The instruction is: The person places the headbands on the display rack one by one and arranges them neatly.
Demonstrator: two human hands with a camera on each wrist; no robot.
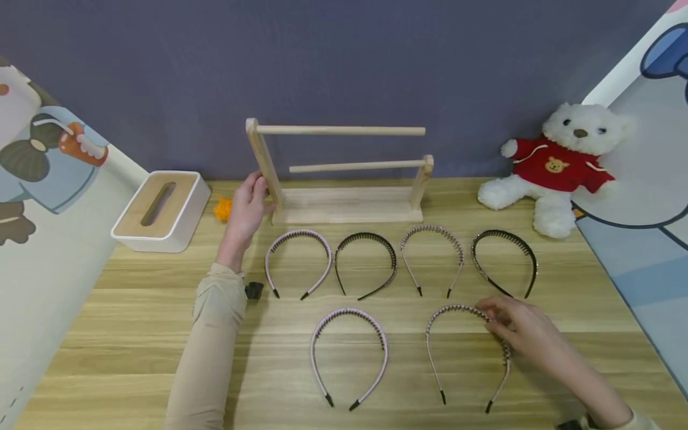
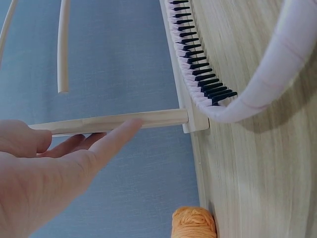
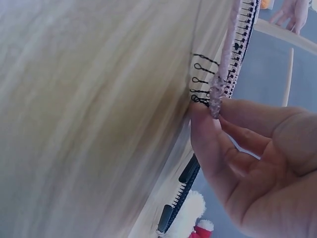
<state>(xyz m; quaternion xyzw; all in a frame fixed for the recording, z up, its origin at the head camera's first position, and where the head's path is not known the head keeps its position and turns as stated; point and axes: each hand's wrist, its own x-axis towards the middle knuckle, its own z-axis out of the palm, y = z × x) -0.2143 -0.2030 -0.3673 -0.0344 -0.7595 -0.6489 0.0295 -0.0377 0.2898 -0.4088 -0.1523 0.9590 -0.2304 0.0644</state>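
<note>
Gripped with the left hand (image 1: 247, 206) the tall left upright (image 1: 263, 155) of a pale wooden two-rod rack (image 1: 346, 209), thumb and fingers round it. Pinched between right hand (image 1: 518, 325) thumb and fingers a slim, glittery dusty-pink toothed hairband (image 1: 454, 307), by the right shoulder of its arch. Could not tell whether lifted from the wood-grain tabletop (image 1: 570, 310). Found the hairband at front right, arch toward the rack, tips toward the body, long axis roughly front to back. Placed the rack ahead and leftward of it, past a row of four other hairbands (image 1: 432, 228), with the left hand nearer. Traced the upper rod (image 1: 341, 130) to a free right end, the lower rod (image 1: 357, 166) to a free left end. Noted open room rightward, short of the white plush bear in a red hoodie (image 1: 556, 167), and a dark blue wall (image 1: 344, 71) behind.
</note>
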